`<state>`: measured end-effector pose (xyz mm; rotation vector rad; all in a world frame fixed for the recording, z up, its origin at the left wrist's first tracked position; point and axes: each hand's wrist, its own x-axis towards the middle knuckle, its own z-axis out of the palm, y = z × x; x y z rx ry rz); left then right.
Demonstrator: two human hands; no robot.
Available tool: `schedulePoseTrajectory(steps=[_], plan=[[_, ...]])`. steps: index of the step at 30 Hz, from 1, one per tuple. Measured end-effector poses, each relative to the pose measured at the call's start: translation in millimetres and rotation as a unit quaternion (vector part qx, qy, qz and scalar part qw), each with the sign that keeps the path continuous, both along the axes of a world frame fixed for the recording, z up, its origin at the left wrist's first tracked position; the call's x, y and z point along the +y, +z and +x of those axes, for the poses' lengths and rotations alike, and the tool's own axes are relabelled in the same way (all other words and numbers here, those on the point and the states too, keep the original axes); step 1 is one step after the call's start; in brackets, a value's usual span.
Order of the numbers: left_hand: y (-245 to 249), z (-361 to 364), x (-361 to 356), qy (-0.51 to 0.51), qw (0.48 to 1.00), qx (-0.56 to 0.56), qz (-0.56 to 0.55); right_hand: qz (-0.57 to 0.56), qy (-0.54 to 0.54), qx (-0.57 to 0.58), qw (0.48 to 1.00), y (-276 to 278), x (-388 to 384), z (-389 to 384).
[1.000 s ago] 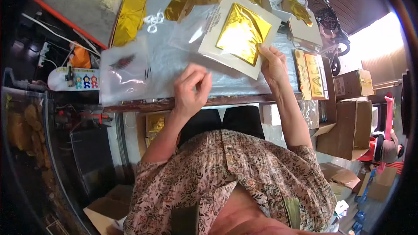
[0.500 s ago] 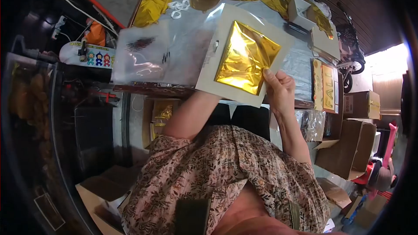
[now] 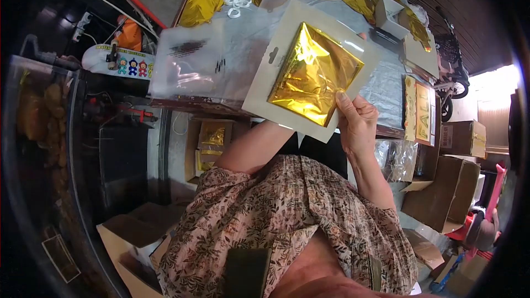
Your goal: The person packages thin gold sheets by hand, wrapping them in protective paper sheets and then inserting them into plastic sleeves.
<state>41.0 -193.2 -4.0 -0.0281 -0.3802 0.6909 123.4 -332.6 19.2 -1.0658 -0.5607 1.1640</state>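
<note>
A flat package (image 3: 258, 99) with a pale backing and a hang hole is held tilted above the table's near edge. A square of folded shiny gold foil (image 3: 314, 77) sits at its middle. My right hand (image 3: 359, 118) pinches the package's lower right edge, thumb on the front at the foil's corner, other fingers curled behind. My left forearm (image 3: 254, 146) reaches up behind the package, which hides my left hand, so its fingers do not show.
The table (image 3: 386, 91) carries clear plastic sleeves (image 3: 185, 69), white ribbon loops (image 3: 237, 4), gold foil pieces (image 3: 207, 0) and a small white box (image 3: 390, 16). Cardboard boxes (image 3: 441, 193) stand on the right. An open carton (image 3: 132, 243) is at lower left, below a skateboard (image 3: 118, 62).
The package has turned slightly and tilted, and the bright glare on its foil has lessened. My right hand keeps its pinch on the edge. The view has shifted a little.
</note>
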Motion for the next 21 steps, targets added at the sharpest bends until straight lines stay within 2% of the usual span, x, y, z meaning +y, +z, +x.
schedulePoseTrajectory(steps=[2, 3, 4, 5, 7, 8, 9, 12, 13, 15, 16, 18, 21], plan=[[-3.7, -5.7, -4.5, 0.031, 0.982, 0.158, 0.099, 0.028, 0.022, 0.006, 0.999, -2.3, -1.3, 0.1], [-0.6, -7.0, -4.3, 0.035, 0.982, 0.159, 0.096, 0.026, 0.026, 0.006, 0.999, 1.0, -1.4, -3.8], [4.2, -6.2, -2.0, -0.043, 0.997, 0.027, 0.053, 0.027, 0.011, 0.007, 1.000, 7.7, -0.6, -9.4], [7.3, -4.7, -1.2, -0.120, 0.987, -0.106, 0.009, 0.028, -0.004, 0.007, 1.000, 11.6, -0.6, -12.1], [9.2, -4.1, -7.3, -0.126, 0.986, -0.107, -0.019, 0.012, 0.000, 0.008, 1.000, 7.0, -1.9, -10.5], [10.0, -3.7, -12.4, -0.053, 0.996, 0.017, 0.073, -0.003, 0.001, 0.009, 1.000, 5.4, -2.2, -10.1], [12.1, -3.5, -16.9, 0.023, 0.977, 0.140, 0.162, -0.003, 0.005, 0.007, 1.000, 5.7, -1.9, -10.6], [9.0, 0.5, -24.7, -0.005, 0.978, 0.131, 0.164, 0.009, 0.017, 0.002, 1.000, 8.9, -0.2, -13.7], [5.4, 0.6, -24.1, 0.000, 0.978, 0.129, 0.162, 0.013, -0.003, -0.010, 1.000, 11.8, 0.7, -17.3], [-1.0, 0.7, -23.1, -0.127, 0.992, -0.004, -0.011, 0.015, -0.018, -0.026, 0.999, 20.2, 4.1, -26.7], [-2.8, 1.4, -25.8, -0.122, 0.992, -0.009, -0.013, 0.006, -0.039, -0.017, 0.999, 25.8, 5.5, -33.2], [-5.3, 3.2, -33.6, -0.007, 0.980, 0.092, 0.174, -0.005, -0.056, -0.012, 0.998, 24.7, 5.1, -32.6], [-25.0, 20.1, -37.9, 0.021, 0.970, 0.108, 0.217, -0.006, -0.031, -0.034, 0.999, 15.2, 3.3, -27.0]])
